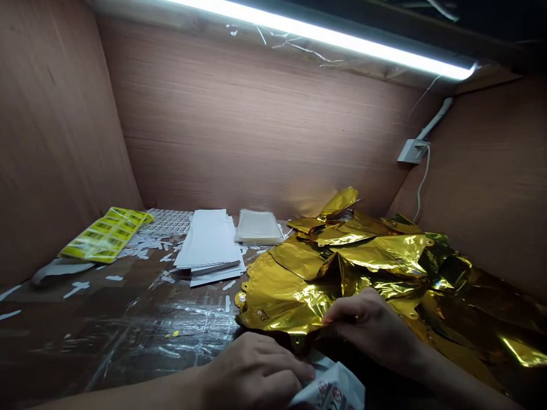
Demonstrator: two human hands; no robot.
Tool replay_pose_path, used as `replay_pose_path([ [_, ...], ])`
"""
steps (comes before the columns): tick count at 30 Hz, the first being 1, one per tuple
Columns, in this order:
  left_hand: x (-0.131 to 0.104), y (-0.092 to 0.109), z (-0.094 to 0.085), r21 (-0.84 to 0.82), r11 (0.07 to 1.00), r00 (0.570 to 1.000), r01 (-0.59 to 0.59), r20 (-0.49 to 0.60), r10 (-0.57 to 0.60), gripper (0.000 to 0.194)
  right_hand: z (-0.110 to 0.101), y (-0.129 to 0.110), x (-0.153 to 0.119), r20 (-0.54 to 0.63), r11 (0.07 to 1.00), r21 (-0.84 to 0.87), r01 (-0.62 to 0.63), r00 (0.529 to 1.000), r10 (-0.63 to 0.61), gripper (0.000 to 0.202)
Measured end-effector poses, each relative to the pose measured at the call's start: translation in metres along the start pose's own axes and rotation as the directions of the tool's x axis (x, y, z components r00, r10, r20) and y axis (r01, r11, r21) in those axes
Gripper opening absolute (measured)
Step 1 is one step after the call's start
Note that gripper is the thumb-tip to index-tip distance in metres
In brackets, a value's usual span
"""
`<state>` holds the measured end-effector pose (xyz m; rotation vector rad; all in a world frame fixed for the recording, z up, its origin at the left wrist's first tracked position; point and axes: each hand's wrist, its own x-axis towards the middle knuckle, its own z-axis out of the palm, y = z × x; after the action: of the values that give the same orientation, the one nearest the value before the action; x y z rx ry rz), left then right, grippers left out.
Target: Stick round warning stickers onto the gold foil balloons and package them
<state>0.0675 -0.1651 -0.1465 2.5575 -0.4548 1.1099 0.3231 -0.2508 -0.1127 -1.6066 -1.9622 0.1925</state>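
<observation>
My right hand (370,327) pinches the near edge of a flat gold foil balloon (282,290), with thumb and fingers pressed together. This balloon has small tabs with holes along its rim and a tiny printed mark at its lower left. At the bottom of the view, my left hand (256,370) is closed on a white plastic bag (337,387) printed with red prohibition symbols. The bag's lower part runs out of the picture. Behind and right of my right hand lies a loose heap of more gold foil balloons (384,253).
Left of the balloons are a stack of white cards (209,239), a pile of clear plastic sleeves (258,226) and yellow label sheets (106,233). White paper scraps (77,288) litter the brown taped tabletop (141,319). Wooden panels (256,125) enclose it, beneath a tube light (325,37).
</observation>
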Motion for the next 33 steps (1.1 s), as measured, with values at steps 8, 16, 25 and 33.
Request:
replay_pose_path([
  [8,-0.008,-0.004,0.01,0.11,0.992,0.994,0.063,0.08,-0.072,0.026,0.002,0.016,0.018,0.094,0.963,0.23,-0.143,0.988,0.124,0.059],
  [16,-0.009,0.0,0.016,0.26,0.953,0.957,0.155,0.201,-0.211,0.03,-0.007,0.001,0.008,0.195,0.998,0.063,-0.025,0.981,0.013,0.006],
  [25,0.002,0.002,0.004,0.215,0.872,0.875,0.44,0.115,-0.47,0.031,0.009,0.002,-0.01,-0.189,0.952,-0.236,0.193,0.952,-0.24,0.01],
  [33,0.003,0.003,0.006,0.264,0.842,0.847,0.469,0.134,-0.514,0.025,-0.012,0.05,0.016,0.398,0.599,-0.59,0.542,0.84,-0.367,0.027],
])
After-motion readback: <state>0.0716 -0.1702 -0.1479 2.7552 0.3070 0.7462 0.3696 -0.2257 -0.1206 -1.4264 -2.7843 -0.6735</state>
